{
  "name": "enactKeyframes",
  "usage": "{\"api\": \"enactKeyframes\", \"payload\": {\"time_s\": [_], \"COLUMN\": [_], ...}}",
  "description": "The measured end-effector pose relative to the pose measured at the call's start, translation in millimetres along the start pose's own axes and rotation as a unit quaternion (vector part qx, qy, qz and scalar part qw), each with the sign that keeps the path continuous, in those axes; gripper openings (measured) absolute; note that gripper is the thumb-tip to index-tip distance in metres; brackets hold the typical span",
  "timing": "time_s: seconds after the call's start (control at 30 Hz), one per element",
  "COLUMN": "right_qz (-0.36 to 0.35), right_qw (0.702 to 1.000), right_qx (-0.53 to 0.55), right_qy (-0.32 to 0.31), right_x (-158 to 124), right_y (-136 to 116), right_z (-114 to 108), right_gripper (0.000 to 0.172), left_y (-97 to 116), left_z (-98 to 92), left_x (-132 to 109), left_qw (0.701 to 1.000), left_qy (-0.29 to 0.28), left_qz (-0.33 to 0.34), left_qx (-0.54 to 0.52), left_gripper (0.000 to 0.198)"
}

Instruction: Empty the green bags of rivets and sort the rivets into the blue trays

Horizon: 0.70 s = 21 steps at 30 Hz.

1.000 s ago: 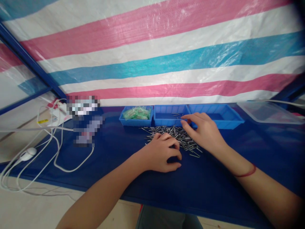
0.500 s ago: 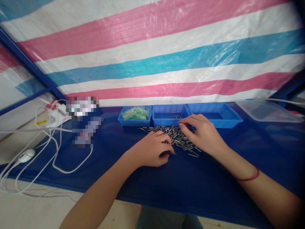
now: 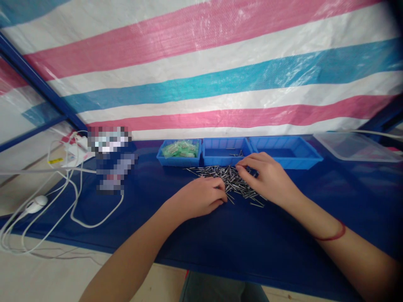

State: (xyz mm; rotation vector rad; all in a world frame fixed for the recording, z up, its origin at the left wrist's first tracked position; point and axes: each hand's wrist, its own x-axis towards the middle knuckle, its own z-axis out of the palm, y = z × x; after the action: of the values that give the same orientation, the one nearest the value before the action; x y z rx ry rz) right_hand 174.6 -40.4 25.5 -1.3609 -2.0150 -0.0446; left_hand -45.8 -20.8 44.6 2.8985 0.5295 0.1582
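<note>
A heap of loose metal nails (image 3: 234,180) lies on the blue table (image 3: 220,239). At its left edge my left hand (image 3: 204,195) is bent over, fingers curled in and fingertips against the thumb; whatever is between them is hidden. My right hand (image 3: 267,174) reaches over the heap's right side, close to the front wall of the middle blue bin (image 3: 226,160). Its thumb and forefinger meet in a pinch, and anything held there is too small to make out. A few nails (image 3: 237,153) rest inside that middle bin.
Left of the middle bin, a blue bin (image 3: 179,162) holds green-and-clear plastic packets. Another blue bin (image 3: 291,161) adjoins on the right, beside a clear plastic lid (image 3: 355,147). White cables (image 3: 75,201) trail across the table's left side. A striped sheet (image 3: 201,92) hangs behind.
My left hand's fingers have closed toward the thumb, and the hand has drawn slightly left, uncovering nails at the heap's edge. My right hand stays in nearly the same place.
</note>
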Motion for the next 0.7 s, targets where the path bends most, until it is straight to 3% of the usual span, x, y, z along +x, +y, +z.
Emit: {"api": "enactKeyframes", "payload": {"time_s": [0.23, 0.7], "right_qz": [-0.007, -0.035], "right_qw": [1.0, 0.999], "right_qx": [0.002, -0.001], "right_qy": [-0.01, -0.03], "right_x": [-0.6, -1.0], "right_y": [-0.8, -2.1], "right_z": [-0.1, -0.2], "right_gripper": [0.016, 0.019], "left_y": [-1.2, 4.2], "left_z": [1.9, 8.6], "left_x": [-3.3, 3.4], "left_qw": [1.0, 0.998], "left_qy": [0.006, 0.035], "left_qz": [0.016, 0.017], "left_qx": [-0.017, 0.052], "left_gripper": [0.029, 0.019]}}
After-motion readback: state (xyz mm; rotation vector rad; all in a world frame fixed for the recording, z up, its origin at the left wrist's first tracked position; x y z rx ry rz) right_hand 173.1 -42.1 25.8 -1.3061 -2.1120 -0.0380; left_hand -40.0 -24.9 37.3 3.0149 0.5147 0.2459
